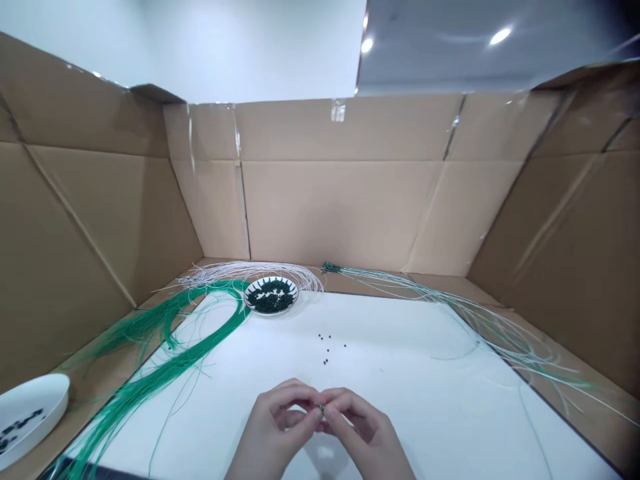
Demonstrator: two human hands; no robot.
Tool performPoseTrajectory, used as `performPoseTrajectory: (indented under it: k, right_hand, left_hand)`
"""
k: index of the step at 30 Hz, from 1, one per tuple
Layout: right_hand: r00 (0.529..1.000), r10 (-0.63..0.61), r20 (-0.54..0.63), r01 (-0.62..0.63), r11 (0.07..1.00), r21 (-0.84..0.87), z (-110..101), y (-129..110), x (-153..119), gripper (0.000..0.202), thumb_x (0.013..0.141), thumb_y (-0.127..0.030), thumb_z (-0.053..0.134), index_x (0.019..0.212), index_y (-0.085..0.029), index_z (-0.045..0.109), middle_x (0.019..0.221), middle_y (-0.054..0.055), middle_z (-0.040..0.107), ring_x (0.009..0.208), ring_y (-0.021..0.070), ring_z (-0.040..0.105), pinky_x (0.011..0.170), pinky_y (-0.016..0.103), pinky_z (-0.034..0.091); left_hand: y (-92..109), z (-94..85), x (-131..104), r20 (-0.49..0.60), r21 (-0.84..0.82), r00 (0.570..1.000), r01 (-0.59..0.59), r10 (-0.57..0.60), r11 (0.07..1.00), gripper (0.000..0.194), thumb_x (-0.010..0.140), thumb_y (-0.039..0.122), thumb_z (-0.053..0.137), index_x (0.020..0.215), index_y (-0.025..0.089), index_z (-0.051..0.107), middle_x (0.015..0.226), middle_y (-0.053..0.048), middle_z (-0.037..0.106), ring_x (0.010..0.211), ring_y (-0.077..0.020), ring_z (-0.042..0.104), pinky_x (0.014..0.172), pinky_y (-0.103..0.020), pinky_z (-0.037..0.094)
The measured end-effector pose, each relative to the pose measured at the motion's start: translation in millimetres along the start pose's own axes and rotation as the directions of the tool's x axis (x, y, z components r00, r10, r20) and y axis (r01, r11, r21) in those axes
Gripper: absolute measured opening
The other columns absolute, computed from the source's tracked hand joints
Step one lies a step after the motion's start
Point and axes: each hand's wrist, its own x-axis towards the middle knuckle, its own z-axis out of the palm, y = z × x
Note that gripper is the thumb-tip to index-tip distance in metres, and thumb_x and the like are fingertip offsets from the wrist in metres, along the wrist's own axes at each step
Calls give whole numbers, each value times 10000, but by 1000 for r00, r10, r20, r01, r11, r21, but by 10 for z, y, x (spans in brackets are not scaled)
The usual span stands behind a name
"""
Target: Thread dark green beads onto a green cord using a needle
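Observation:
Low in the middle of the view, my left hand and my right hand meet fingertip to fingertip over the white board. Both hands pinch one small dark bead between thumbs and index fingers; any thread at it is too fine to make out. Several loose dark beads lie on the board just beyond my hands. Farther back, a patterned dish holds a heap of dark green beads.
Green strands curve across the left side, with white strands behind. A tied bundle of pale strands runs along the back right. A white bowl with dark pieces stands far left. Cardboard walls enclose the area.

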Motion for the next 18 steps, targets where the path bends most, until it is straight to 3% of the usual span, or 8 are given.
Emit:
performPoseTrajectory:
  k: [6, 10, 14, 18]
  right_hand:
    - [999, 11, -43, -10, 1000, 11, -2, -52, -30, 256, 803, -420, 843, 714, -184, 802, 872, 70, 784, 800, 216, 737, 769, 322, 631]
    - [1000, 6, -29, -6, 1000, 5, -71, 12, -1, 214, 822, -382, 836, 746, -186, 796, 893, 55, 782, 842, 203, 737, 786, 299, 621]
    - [1000, 0, 5, 0, 999, -35, -103, 97, 39, 261, 789, -414, 854, 722, -175, 773, 867, 67, 783, 801, 209, 745, 712, 294, 629]
    - [1000, -10, -1, 10, 997, -77, -64, 121, 65, 288, 773, -437, 860, 702, -178, 755, 867, 75, 786, 818, 213, 742, 698, 273, 618]
  left_hand:
    - [95, 2, 38, -9, -7, 997, 76, -76, 997, 196, 692, 371, 913, 753, 195, 850, 774, -62, 779, 748, -224, 706, 726, -302, 601]
    - [15, -31, 74, -13, -27, 990, 139, -140, 990, 209, 689, 385, 916, 752, 200, 840, 817, -60, 805, 794, -228, 728, 754, -299, 612]
    - [-93, -37, 75, -51, -79, 981, 185, -189, 980, 325, 587, 473, 951, 705, 193, 835, 759, -49, 794, 759, -236, 731, 723, -294, 623]
    - [-83, -34, 72, -62, -116, 976, 200, -209, 973, 359, 545, 504, 960, 683, 199, 830, 720, -27, 781, 710, -209, 713, 715, -268, 615]
